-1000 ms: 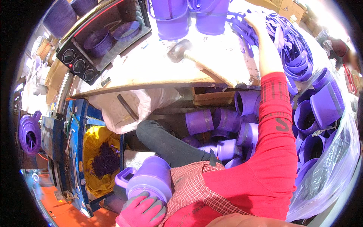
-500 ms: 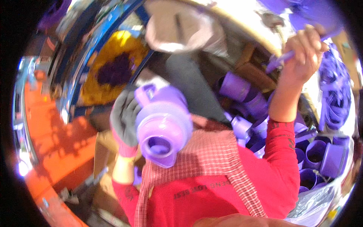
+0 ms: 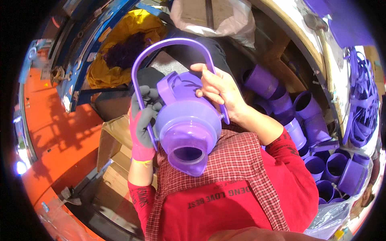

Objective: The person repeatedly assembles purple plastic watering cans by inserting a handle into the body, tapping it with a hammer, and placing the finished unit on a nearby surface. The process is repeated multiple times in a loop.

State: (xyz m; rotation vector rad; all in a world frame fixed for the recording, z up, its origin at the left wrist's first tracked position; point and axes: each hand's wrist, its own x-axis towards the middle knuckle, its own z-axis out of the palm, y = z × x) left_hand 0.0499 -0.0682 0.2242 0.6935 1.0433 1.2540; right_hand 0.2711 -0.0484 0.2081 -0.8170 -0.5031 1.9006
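Note:
In front of my chest is a purple plastic jug [image 3: 189, 108], tilted so its round mouth and pointed lip face me. A curved purple carrying handle [image 3: 173, 41] arches over its far side, its ends at the jug's two sides. My left hand [image 3: 144, 118], in a grey and pink glove, is closed around the left leg of the handle and against the jug's side. My bare right hand [image 3: 219, 90] grips the handle's right leg, fingers reaching over the jug. A small pin shows at the right joint; the left joint is partly hidden by the glove.
Several purple containers [image 3: 337, 166] lie heaped at my right, some in a clear bag. Beyond them is a bundle of purple handles [image 3: 360, 104]. A hammer [image 3: 315, 23] rests on the bench at upper right. Cardboard [image 3: 110, 160], an orange surface [image 3: 60, 132] and a yellow sack [image 3: 96, 74] are leftward.
My right hand has come down from the upper right with a purple handle, which now arches over the jug. The jug has shifted slightly right, and my left fingers now wrap the handle's left leg.

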